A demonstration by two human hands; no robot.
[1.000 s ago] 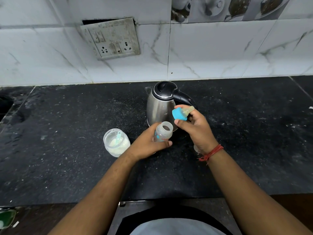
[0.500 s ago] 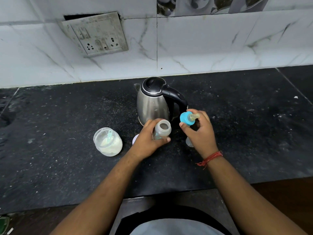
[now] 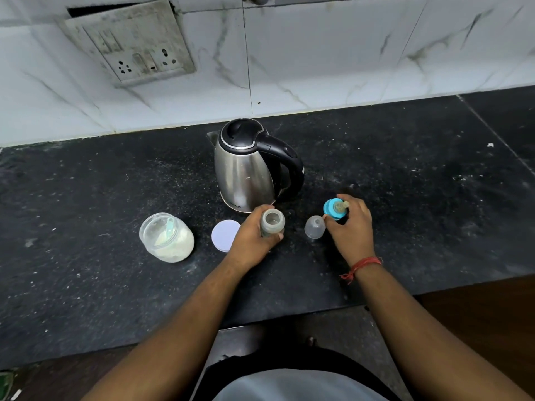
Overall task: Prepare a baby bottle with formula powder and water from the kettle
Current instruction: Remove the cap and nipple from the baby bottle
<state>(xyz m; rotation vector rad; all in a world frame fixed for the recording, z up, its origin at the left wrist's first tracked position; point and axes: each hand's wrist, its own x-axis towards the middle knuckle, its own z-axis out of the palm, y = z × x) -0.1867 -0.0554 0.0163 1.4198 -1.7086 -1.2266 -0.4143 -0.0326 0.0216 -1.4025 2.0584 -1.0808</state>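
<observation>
My left hand [image 3: 251, 238] grips the open, clear baby bottle [image 3: 272, 223], which stands upright on the black counter [image 3: 405, 198] just in front of the steel kettle [image 3: 246, 169]. My right hand [image 3: 351, 227] holds the blue collar with its teat [image 3: 335, 209] low over the counter, right of the bottle. A clear bottle cap [image 3: 314, 227] lies between my hands. The open jar of white formula powder [image 3: 166, 237], with a pale scoop inside, stands to the left. Its white lid [image 3: 224, 235] lies flat beside my left hand.
The kettle's black lid is shut and its handle points right. A marble-tiled wall with a grimy socket plate [image 3: 130, 41] rises behind the counter. The counter's front edge runs just beyond my forearms, with dark wood below.
My right hand has carried the blue teat collar away from the bottle to the right and lower. The left hand has kept hold of the bottle. The camera tilted down.
</observation>
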